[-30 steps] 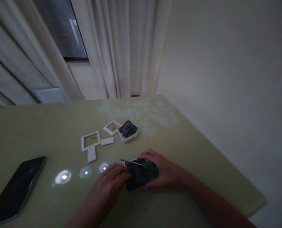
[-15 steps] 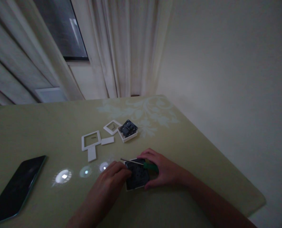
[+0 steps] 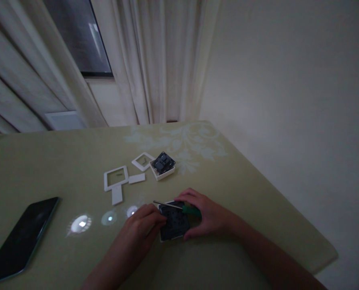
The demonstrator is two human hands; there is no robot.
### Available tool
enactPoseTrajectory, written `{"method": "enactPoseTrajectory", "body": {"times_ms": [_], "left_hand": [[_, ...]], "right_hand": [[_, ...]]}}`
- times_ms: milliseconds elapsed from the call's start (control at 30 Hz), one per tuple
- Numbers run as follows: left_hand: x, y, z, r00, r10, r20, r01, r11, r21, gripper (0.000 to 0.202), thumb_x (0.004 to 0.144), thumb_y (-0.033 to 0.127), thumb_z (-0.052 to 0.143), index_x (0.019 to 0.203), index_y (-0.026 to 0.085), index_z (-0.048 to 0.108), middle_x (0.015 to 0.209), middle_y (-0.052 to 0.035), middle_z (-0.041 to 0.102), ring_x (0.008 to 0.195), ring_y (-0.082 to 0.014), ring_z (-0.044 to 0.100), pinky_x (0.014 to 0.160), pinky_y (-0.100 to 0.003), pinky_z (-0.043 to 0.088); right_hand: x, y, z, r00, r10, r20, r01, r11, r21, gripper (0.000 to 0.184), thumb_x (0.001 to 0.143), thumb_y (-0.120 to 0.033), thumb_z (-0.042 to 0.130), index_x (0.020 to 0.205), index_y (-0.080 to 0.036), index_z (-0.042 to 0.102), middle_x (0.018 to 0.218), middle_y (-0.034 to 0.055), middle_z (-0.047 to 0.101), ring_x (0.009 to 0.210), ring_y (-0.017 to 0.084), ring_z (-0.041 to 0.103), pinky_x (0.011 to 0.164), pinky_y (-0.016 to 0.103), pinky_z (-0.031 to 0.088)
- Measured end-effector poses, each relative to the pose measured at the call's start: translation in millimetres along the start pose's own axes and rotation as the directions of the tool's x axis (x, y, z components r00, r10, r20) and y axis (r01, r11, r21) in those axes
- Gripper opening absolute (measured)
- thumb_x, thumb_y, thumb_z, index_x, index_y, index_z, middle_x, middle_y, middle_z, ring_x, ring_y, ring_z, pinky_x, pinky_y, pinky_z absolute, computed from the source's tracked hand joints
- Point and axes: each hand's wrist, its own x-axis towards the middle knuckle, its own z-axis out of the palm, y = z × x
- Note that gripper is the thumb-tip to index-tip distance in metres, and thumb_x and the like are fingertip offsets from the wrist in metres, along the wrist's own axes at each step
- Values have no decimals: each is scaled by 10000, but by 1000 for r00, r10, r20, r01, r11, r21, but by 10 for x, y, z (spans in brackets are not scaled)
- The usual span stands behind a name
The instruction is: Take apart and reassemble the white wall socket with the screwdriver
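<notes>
Fingers of the left hand [image 3: 141, 226]: drawn together at the left edge of the black switch [image 3: 176, 226]; whether they pinch anything small, I cannot tell
Right hand [image 3: 209, 215]: thumb and fingers wide round the switch's right side; green screwdriver [image 3: 190, 210] tucked in the grip, blade slanting across
Switch: lower centre of the frame
Both hands: nearly unmoved over the last second; suggests fine work at one spot

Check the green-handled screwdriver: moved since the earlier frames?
No. Judged against the black-screened device, the green-handled screwdriver in the right hand shows no clear shift in any direction.
</notes>
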Motion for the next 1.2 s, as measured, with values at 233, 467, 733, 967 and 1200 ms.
{"method": "enactPoseTrajectory", "body": {"times_ms": [233, 467, 733, 967, 1200], "left_hand": [[9, -20, -16, 1000, 0, -6, 0, 1000, -30, 194, 1059, 187, 622, 1050, 302, 777, 995, -25, 760, 879, -203, 745, 772, -295, 585], [16, 25, -84, 995, -95, 10, 96, 994, -58, 564, 862, 372, 910, 1350, 351, 629, 1345, -69, 663, 1263, -322, 662, 1061, -495, 597], [-8, -91, 42, 992, -112, 62, 114, 993, -29, 836, 799, 369, 934, 1524, 344, 518, 1514, -113, 594, 1409, -379, 584, 1179, -597, 530], [40, -132, 171, 992, -120, -27, 119, 992, -44, 785, 792, 446, 939, 1473, 300, 576, 1443, -133, 678, 1336, -392, 646, 1149, -623, 541], [39, -64, 171, 994, -92, -54, 89, 995, -53, 648, 859, 398, 884, 1413, 276, 572, 1378, -140, 692, 1278, -382, 666, 1087, -610, 571]], "right_hand": [[2, 0, 7, 1000, 2, -4, -2, 1000, 13, 950, 647, -486, 1044, 1470, -219, 654, 1411, 137, 626, 1327, 327, 621, 1164, 481, 492], [-25, 5, -23, 998, 39, -47, -37, 999, 38, 996, 676, -555, 1011, 1524, -233, 601, 1465, 136, 569, 1362, 336, 575, 1180, 493, 463], [-79, -207, -308, 951, -108, -290, 87, 993, -84, 415, 1037, -261, 510, 1417, -219, 670, 1231, 112, 623, 1145, 259, 627, 1022, 453, 518], [144, -784, -550, 796, -244, -554, 211, 970, -123, 361, 915, -281, 836, 1245, -239, 695, 1015, 38, 744, 856, 173, 700, 739, 276, 570], [528, -1097, -417, 767, -366, -526, 269, 929, -254, 194, 919, -297, 782, 1018, -231, 628, 787, -50, 621, 595, 82, 543, 550, 183, 452]]}}
